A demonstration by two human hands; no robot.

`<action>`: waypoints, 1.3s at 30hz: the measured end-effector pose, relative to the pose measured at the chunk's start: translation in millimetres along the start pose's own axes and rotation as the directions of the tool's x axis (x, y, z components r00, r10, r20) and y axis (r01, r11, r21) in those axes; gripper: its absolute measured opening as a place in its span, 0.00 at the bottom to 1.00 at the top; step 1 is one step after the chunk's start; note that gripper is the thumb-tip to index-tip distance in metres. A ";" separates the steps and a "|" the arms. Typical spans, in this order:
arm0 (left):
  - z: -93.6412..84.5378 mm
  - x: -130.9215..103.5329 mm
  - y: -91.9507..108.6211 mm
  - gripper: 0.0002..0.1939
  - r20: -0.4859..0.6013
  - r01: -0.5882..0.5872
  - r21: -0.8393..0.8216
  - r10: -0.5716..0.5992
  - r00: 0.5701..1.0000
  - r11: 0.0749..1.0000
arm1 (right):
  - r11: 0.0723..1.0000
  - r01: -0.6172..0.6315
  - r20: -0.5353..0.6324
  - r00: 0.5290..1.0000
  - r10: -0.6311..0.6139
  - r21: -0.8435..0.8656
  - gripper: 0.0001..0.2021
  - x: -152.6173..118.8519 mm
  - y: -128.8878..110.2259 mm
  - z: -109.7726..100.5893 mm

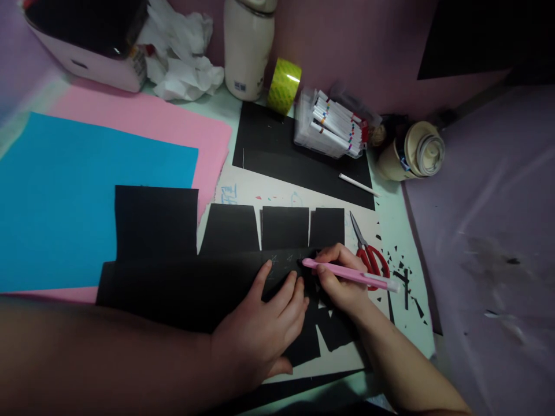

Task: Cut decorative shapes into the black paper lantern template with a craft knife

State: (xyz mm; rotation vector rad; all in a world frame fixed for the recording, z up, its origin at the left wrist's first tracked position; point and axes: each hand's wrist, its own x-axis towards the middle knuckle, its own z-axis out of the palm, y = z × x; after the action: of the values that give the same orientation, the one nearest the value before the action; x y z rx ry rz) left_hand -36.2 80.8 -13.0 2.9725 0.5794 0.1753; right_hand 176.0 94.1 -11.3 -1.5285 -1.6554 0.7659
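Note:
A large sheet of black paper [173, 289], cut into flaps along its upper and lower edges, lies in front of me. My left hand [273, 318] rests flat on it with the fingers spread. Between the fingers of my right hand [342, 277] is a slim pink pen [347, 273], its dark tip at the paper just below the rightmost upper flap. Faint pale star-like marks show on the black surface left of the tip. Red-handled scissors [368, 251] lie partly open beyond my right hand, which covers part of one handle.
Blue paper [87, 202] and pink paper [212, 138] lie left. Behind are another black sheet [277, 144], a box of markers [333, 124], a loose white stick [358, 185], yellow tape [284, 86], a bottle [249, 52] and a lidded cup [411, 153]. Black scraps [406, 286] lie right.

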 end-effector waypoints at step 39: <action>-1.2 -0.7 0.7 0.40 0.011 -0.003 0.004 0.003 1.000 1.000 | 0.995 -0.075 -0.044 0.996 0.078 0.065 0.06 -0.2 2.3 1.3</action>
State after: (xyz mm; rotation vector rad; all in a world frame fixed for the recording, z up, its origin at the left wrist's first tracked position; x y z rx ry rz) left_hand -36.7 80.0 -11.8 2.9769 0.5741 0.1584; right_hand 176.2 94.2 -13.9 -1.5613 -1.5329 0.8098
